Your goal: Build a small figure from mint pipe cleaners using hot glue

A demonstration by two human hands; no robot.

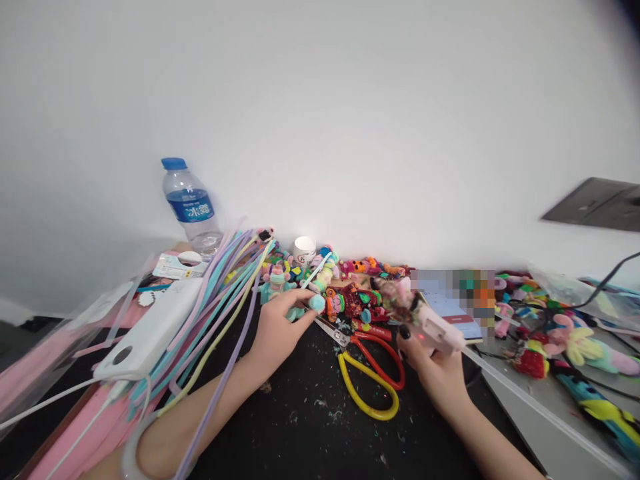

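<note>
My left hand [285, 323] is pinched closed on a small light-blue fuzzy ball [316, 303]. A pale pipe-cleaner stem [317, 269] sticks up just above its fingers. In my right hand [440, 377] is a pink glue gun [436, 328], its nozzle end blurred and aimed toward the dolls. A long translucent stick [540, 407] runs back from the gun. Between my hands, scissors [373, 377] with one red and one yellow handle lie on the black mat [310, 427]. A dark-red fuzzy doll [350, 303] lies beyond the scissors' blades.
Pastel pipe cleaners [215, 313] cross my left forearm. A white power strip [150, 327] and a water bottle [193, 207] are at left. A paper cup [305, 250] stands by the wall. A phone [450, 310] and several fuzzy figures [575, 340] lie at right.
</note>
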